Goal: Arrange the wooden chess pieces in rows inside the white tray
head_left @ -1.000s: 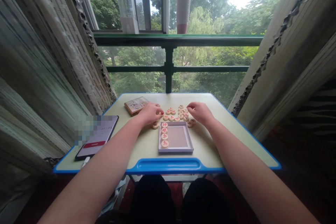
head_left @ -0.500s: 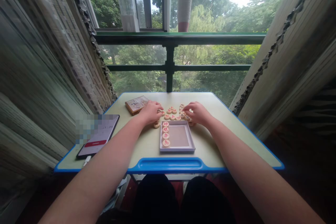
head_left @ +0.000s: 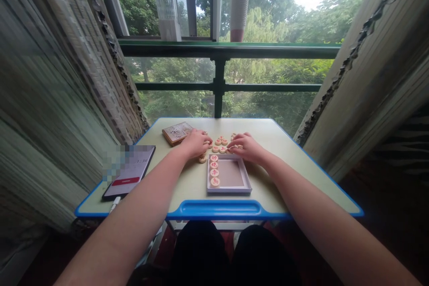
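Several round Chinese chess pieces (head_left: 222, 149) with red characters lie in a loose cluster on the table, beyond an open white box tray (head_left: 229, 190). Down the tray's left side runs a column of red-lettered pieces (head_left: 214, 173). My left hand (head_left: 196, 144) is over pieces at the cluster's left edge, fingers apart and bent down, touching some. From the right, my right hand (head_left: 248, 147) reaches over other pieces with fingers spread, its tips against the cluster. Both hands partly hide the pieces under them. One dark-lettered piece (head_left: 202, 158) rests below my left hand.
A decorated box lid (head_left: 176, 132) lies at the back left of the blue-edged table (head_left: 284, 178). A phone (head_left: 130, 174) with a white cable (head_left: 115, 203) is at the left edge. A green railing (head_left: 181, 50) stands behind, between curtains.
My right hand has shifted left, its fingers stretching further over the pieces. My left hand stays at the cluster's left edge. The whole view has shifted slightly.
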Tool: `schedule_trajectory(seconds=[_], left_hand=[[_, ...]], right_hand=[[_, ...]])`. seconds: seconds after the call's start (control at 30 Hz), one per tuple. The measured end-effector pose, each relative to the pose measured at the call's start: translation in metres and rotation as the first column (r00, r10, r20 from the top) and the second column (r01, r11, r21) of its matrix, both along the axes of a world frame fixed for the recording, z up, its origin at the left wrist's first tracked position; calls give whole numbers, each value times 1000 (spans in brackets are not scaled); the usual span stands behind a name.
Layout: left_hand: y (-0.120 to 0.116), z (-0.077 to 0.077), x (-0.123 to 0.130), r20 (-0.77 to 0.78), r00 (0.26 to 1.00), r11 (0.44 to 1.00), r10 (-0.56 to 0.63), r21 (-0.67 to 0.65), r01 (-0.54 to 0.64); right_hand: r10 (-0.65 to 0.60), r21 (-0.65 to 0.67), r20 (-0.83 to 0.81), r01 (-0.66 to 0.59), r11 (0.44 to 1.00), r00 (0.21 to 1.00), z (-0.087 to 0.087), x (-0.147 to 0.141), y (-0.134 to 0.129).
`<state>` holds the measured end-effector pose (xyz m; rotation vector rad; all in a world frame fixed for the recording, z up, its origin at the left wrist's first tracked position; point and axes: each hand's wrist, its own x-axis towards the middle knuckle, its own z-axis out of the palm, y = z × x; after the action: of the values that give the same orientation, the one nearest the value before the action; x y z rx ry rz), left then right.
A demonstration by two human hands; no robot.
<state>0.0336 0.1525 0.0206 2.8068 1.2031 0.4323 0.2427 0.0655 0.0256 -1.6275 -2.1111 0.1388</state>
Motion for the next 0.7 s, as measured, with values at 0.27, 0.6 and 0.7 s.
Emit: schedule_trajectory(seconds=[0.27, 0.6, 0.7], left_hand=[[0, -1, 0, 11, 1000, 1000, -14, 5, 14], [-1, 0, 4, -10, 999, 998, -51, 48, 51], [-2, 1, 4, 47, 997, 998, -54, 32, 52]], right_hand=[[-135, -104, -63, 128, 986, 989, -2, 2, 5], [-269, -307, -572, 101, 946, 775, -2, 6, 4], [-261, -217, -690, 152, 964, 675, 4, 16, 4]])
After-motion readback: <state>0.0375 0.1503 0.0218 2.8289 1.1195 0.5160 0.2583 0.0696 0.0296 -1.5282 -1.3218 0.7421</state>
